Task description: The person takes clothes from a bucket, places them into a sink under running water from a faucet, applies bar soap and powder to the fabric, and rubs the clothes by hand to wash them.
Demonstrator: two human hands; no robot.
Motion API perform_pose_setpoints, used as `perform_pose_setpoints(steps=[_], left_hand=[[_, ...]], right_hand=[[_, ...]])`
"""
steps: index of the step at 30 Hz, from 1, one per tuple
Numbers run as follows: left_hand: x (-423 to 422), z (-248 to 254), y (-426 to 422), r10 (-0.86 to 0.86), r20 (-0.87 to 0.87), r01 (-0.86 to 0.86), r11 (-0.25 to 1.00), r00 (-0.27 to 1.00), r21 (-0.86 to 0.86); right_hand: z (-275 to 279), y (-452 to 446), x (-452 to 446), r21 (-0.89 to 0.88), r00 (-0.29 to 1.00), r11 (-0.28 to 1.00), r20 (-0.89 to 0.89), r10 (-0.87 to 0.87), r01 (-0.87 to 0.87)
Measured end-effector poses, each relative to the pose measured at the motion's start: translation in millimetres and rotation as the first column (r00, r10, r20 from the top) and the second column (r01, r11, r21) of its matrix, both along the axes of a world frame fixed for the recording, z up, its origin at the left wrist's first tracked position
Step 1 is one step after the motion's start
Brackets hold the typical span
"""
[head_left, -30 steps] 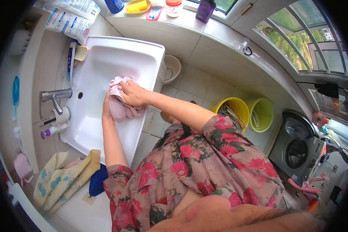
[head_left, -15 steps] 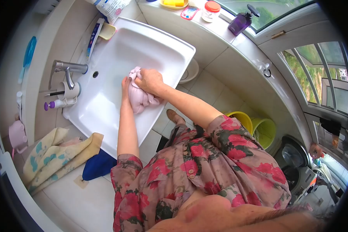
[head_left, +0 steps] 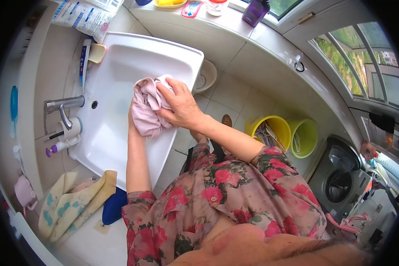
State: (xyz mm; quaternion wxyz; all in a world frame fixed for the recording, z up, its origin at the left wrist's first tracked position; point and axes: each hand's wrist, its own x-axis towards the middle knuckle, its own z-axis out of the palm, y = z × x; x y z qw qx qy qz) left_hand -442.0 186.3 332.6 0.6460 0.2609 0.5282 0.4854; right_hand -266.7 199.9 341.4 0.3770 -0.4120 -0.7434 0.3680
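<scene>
A bunched pale pink cloth (head_left: 148, 104) is held up over the white sink (head_left: 106, 133), near its front side. My right hand (head_left: 184, 105) grips it from the right, thumb and fingers pressed into the folds. On the other side my left hand (head_left: 131, 116) supports the bundle from below and left; most of its fingers are hidden behind the fabric. Whether the cloth is a garment or a towel I cannot tell. At the sink's left edge is a metal faucet (head_left: 66, 104).
Left of the sink are a toothpaste tube (head_left: 84, 62), a cup (head_left: 74, 128) and a patterned towel (head_left: 66, 208). A purple bottle (head_left: 255, 12) stands on the ledge. Yellow (head_left: 283, 124) and green (head_left: 307, 137) buckets and a washing machine (head_left: 339, 184) are at right.
The twisted cloth has been loosened into a wider, rounder bundle and lifted slightly. My right hand's fingers have spread over it. The whole view has shifted a little.
</scene>
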Motion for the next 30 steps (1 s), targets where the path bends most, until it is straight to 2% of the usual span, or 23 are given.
perform_pose_setpoints(steps=[1, 2, 3, 4, 5, 6, 8, 9, 10, 12, 13, 16, 17, 19, 20, 22, 23, 24, 26, 27, 28, 29, 30], left_hand=[[12, 15, 3, 0.062, 0.178, -0.071, 0.997, 0.982, 0.041], [26, 39, 9, 0.156, 0.366, -0.158, 0.987, 0.917, -0.024], [26, 41, 14, 0.091, 0.368, -0.128, 0.989, 0.925, 0.078], [28, 41, 21, 0.026, 0.369, -0.099, 0.979, 0.929, 0.178], [34, 57, 26, 0.103, 0.503, -0.188, 0.975, 0.858, 0.12], [34, 57, 24, 0.093, 0.505, -0.178, 0.976, 0.858, 0.122], [32, 57, 17, 0.183, 0.218, -0.249, 0.909, 0.959, 0.334], [30, 61, 14, 0.186, 0.458, -0.328, 0.91, 0.869, 0.254], [27, 58, 14, 0.171, 0.461, -0.314, 0.915, 0.871, 0.253], [11, 35, 13, -0.04, 0.649, -0.144, 0.963, 0.759, 0.227], [-12, -10, 19, -0.302, 0.668, 0.067, 0.933, 0.68, 0.353], [26, 30, 24, -0.268, 0.69, 0.032, 0.942, 0.672, 0.334], [45, 50, 20, -0.235, 0.705, 0.003, 0.95, 0.669, 0.313], [69, 74, 11, -0.165, 0.73, -0.057, 0.961, 0.664, 0.269], [71, 71, 17, -0.084, 0.601, -0.098, 0.96, 0.795, 0.264], [72, 66, 32, 0.15, 0.346, -0.228, 0.954, 0.926, 0.196], [62, 51, 38, 0.074, 0.168, -0.126, 0.936, 0.983, 0.327], [55, 36, 39, 0.066, 0.162, -0.118, 0.935, 0.985, 0.335], [55, 20, 43, 0.035, 0.166, -0.081, 0.956, 0.986, 0.281], [48, 21, 39, -0.063, -0.382, 0.222, 0.895, 0.922, 0.388], [44, 20, 32, -0.062, -0.816, 0.525, 0.793, 0.574, 0.309], [55, 23, 31, -0.087, -0.569, 0.324, 0.887, 0.818, 0.33], [66, 28, 31, -0.044, -0.259, 0.116, 0.956, 0.965, 0.268]], right_hand=[[6, 2, -4, 0.036, 0.997, 0.997, 0.037, -0.063, 0.061], [11, 3, -9, 0.076, 0.99, 0.99, 0.068, -0.125, 0.12], [8, 10, -14, 0.006, 0.993, 0.993, 0.004, -0.119, 0.119], [5, 18, -17, -0.075, 0.987, 0.994, -0.137, -0.089, 0.079], [14, 22, -19, -0.086, 0.981, 0.995, -0.183, -0.067, 0.052], [25, 27, -20, -0.097, 0.973, 0.995, -0.224, -0.047, 0.026], [39, 26, -31, 0.102, 0.967, 0.987, -0.236, -0.096, 0.123], [45, 23, -37, 0.174, 0.98, 0.972, -0.15, -0.132, 0.157], [45, 21, -42, 0.175, 0.978, 0.969, -0.146, -0.148, 0.173], [39, 21, -47, 0.053, 0.98, 0.988, 0.133, -0.148, 0.142], [35, 24, -44, -0.095, 0.986, 0.989, 0.137, -0.1, 0.113], [16, 12, -21, -0.102, 0.995, 0.99, 0.001, -0.101, 0.101], [23, 10, -14, -0.112, 0.995, 0.989, 0.006, -0.101, 0.101], [48, 11, 0, 0.232, 0.938, 0.918, -0.212, -0.275, 0.321], [50, 17, 3, 0.238, 0.939, 0.918, -0.215, -0.269, 0.317], [54, 36, 11, 0.087, 0.866, 0.952, -0.446, -0.226, 0.294], [49, 42, 15, 0.09, 0.891, 0.96, -0.402, -0.209, 0.266], [36, 43, 11, 0.095, 0.887, 0.957, -0.41, -0.213, 0.273], [4, 41, 13, -0.029, 0.972, 0.991, -0.194, -0.135, 0.131], [2, 40, 19, 0.205, 0.983, 0.964, -0.104, -0.149, 0.168], [1, 30, 19, 0.119, 0.987, 0.982, -0.077, -0.14, 0.149], [4, 24, 16, 0.155, 0.978, 0.965, -0.017, -0.21, 0.21], [7, 22, 12, 0.193, 0.96, 0.945, 0.041, -0.277, 0.264]])
